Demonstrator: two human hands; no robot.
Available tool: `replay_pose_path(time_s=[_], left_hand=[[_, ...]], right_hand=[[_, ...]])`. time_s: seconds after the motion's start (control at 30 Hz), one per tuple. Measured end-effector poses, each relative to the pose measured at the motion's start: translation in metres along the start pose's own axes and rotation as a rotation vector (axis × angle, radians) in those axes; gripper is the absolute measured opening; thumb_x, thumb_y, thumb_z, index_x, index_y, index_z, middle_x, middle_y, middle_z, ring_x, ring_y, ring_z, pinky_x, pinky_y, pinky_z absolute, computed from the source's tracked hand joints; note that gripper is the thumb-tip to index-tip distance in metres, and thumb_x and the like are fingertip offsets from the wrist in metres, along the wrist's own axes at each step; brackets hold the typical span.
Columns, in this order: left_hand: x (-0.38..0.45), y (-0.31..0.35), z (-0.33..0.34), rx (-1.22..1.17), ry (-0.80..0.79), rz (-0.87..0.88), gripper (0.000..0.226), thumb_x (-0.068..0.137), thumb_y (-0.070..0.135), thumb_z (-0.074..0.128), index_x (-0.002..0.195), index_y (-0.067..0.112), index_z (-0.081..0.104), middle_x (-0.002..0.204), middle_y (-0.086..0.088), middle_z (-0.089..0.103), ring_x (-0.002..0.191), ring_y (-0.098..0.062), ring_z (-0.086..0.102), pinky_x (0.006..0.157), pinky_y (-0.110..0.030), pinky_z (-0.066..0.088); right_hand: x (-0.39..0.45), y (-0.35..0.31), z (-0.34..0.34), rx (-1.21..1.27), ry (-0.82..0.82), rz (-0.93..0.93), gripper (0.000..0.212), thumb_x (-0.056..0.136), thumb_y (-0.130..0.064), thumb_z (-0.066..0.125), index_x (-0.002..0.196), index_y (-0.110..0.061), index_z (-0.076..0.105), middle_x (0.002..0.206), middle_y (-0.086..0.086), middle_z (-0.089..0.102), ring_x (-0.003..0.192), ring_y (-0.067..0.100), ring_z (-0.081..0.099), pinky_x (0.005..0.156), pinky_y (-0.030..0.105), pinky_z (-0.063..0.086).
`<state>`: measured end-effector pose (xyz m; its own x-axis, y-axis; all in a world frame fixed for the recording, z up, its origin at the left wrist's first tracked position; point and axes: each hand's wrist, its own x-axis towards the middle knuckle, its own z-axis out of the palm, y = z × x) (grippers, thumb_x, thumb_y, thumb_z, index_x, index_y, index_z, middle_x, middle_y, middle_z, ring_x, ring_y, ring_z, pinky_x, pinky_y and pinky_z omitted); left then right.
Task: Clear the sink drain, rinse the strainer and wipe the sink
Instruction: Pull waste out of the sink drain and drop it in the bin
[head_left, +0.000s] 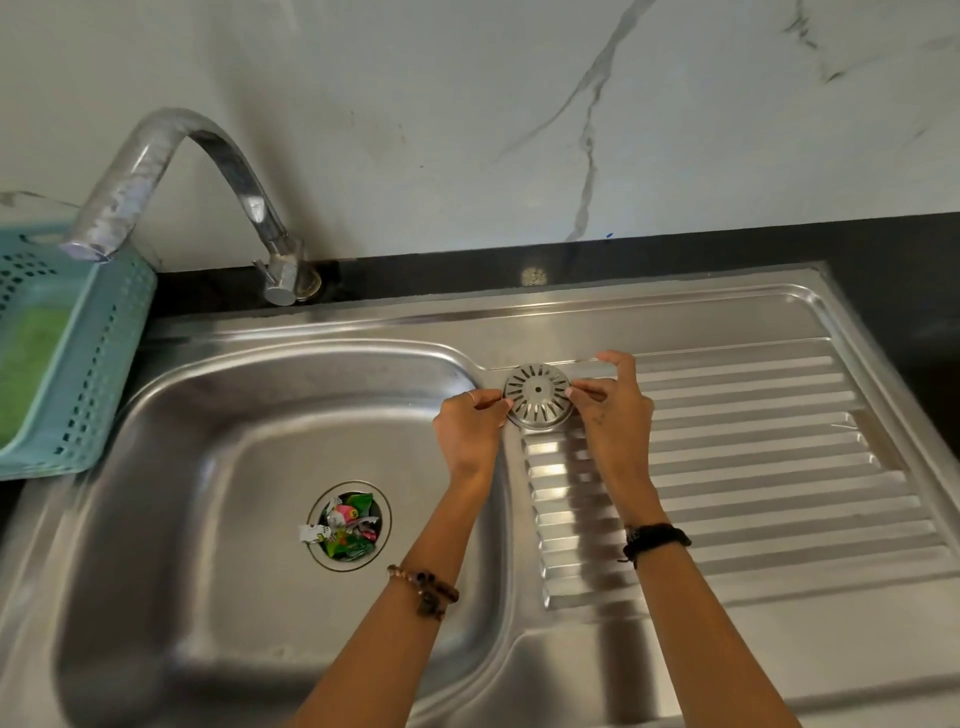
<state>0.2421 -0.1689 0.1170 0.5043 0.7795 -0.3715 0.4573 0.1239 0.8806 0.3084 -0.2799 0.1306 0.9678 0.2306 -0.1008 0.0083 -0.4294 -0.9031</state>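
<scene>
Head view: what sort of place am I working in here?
Most likely a home kitchen counter. A stainless steel sink with a ribbed drainboard sits in a dark countertop under a curved tap, a marble-look wall behind. Both hands hold the strainer on the drainboard.

Black counter (218, 288), steel sink (779, 649), teal basket (98, 364)
</scene>
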Motion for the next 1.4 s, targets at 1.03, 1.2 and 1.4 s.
replay_pose_path(time_s=[1.03, 1.2, 1.4], left_hand=[[0.07, -0.176, -0.216, 1.094, -0.463, 0.303, 0.041, 0.083, 0.016, 0.061, 0.124, 0.018, 0.054, 0.12, -0.004, 0.051, 0.113, -0.022, 0.049, 0.08, -0.035, 0.046], [0.071, -0.185, -0.209, 1.268, -0.506, 0.39, 0.028, 0.085, 0.018, 0.058, 0.113, 0.016, 0.062, 0.116, -0.005, 0.057, 0.111, -0.025, 0.049, 0.08, -0.034, 0.041], [0.068, -0.189, -0.219, 0.87, -0.379, 0.251, 0.02, 0.083, 0.006, 0.052, 0.088, 0.016, 0.069, 0.097, -0.005, 0.068, 0.093, -0.025, 0.061, 0.076, -0.034, 0.048]], right_hand=[[-0.126, 0.047, 0.242, -0.988, -0.727, -0.245, 0.042, 0.089, -0.007, 0.049, 0.13, -0.017, 0.047, 0.121, 0.01, 0.051, 0.109, 0.029, 0.054, 0.079, 0.038, 0.05], [-0.126, 0.049, 0.247, -1.06, -0.769, -0.236, 0.03, 0.091, -0.014, 0.048, 0.119, -0.016, 0.058, 0.116, 0.01, 0.06, 0.105, 0.03, 0.057, 0.081, 0.036, 0.049], [-0.129, 0.038, 0.235, -0.911, -0.648, -0.13, 0.023, 0.091, -0.019, 0.05, 0.108, -0.02, 0.066, 0.106, 0.008, 0.069, 0.098, 0.028, 0.063, 0.075, 0.031, 0.047]])
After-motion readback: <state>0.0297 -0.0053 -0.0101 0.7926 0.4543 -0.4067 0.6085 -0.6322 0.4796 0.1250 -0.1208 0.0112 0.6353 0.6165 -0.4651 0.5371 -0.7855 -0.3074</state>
